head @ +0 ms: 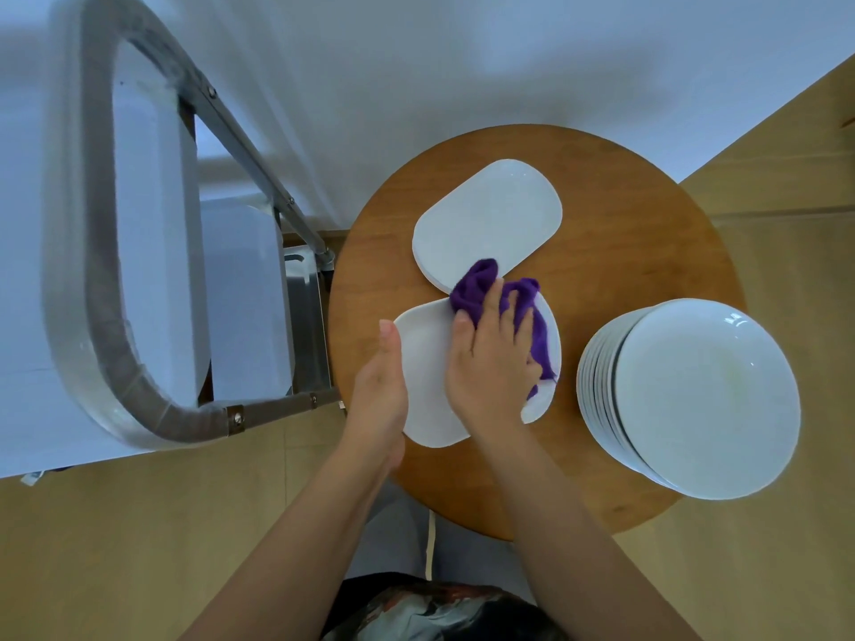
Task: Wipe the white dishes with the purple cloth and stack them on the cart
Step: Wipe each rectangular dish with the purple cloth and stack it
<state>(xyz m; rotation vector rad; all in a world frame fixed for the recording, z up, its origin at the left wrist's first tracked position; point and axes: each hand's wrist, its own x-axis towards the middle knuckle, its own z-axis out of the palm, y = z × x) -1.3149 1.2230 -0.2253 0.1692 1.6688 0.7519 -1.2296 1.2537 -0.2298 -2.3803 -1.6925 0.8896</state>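
A white oblong dish (pixel 425 363) lies on the round wooden table (pixel 615 270) in front of me. My right hand (pixel 492 363) presses the purple cloth (pixel 476 289) flat onto this dish. Against the dish's left edge rests my left hand (pixel 381 390), which grips it from the side. Just behind lies a second stack of white oblong dishes (pixel 490 219). A tall stack of round white plates (pixel 703 400) stands at the table's right side. The metal cart (pixel 259 215) is to the left, with white dishes (pixel 245 298) lying on its shelf.
The cart's grey tubular handle (pixel 106 316) loops wide at the left, close to the table's edge. A pale wall rises behind the table, and tan flooring surrounds it. My lap shows at the bottom of the view.
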